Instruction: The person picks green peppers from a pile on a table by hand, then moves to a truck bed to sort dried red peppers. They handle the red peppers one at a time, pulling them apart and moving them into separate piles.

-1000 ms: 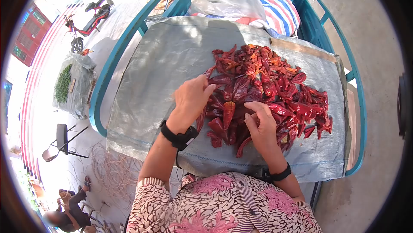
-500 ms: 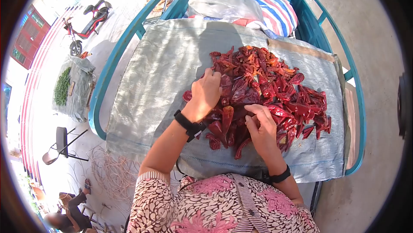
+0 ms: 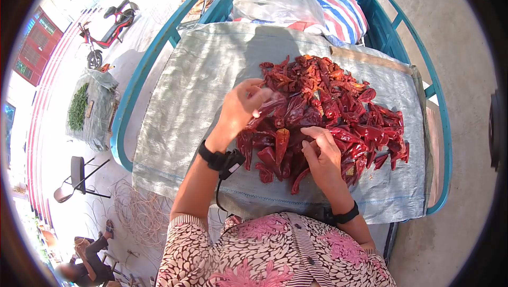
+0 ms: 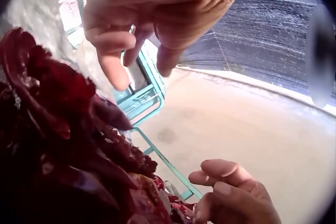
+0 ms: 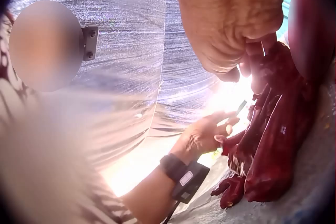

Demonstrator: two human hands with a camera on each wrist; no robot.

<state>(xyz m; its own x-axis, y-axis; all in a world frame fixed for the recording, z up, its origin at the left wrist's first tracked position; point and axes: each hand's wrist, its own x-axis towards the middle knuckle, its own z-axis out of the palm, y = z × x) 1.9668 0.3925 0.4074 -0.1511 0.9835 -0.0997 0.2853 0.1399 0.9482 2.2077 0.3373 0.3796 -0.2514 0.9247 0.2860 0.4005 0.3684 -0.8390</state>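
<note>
Red peppers (image 3: 365, 133) piled on the woven sheet (image 3: 196, 70)
The pile occupies the sheet's right half and extends toward its near edge. The left hand (image 3: 238, 109) is positioned over the pile's left side, fingers apart and loosely bent, gripping nothing. The right hand (image 3: 324, 160) is at the pile's near side, thumb and index finger separated; whether its other fingers grip a pepper cannot be determined. A striped bag (image 3: 346, 19) lies beyond the sheet's far edge.

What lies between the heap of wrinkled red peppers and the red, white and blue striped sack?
In the head view, grey woven sheeting and a long, flat brown strip lie between the heap and the sack.
</note>
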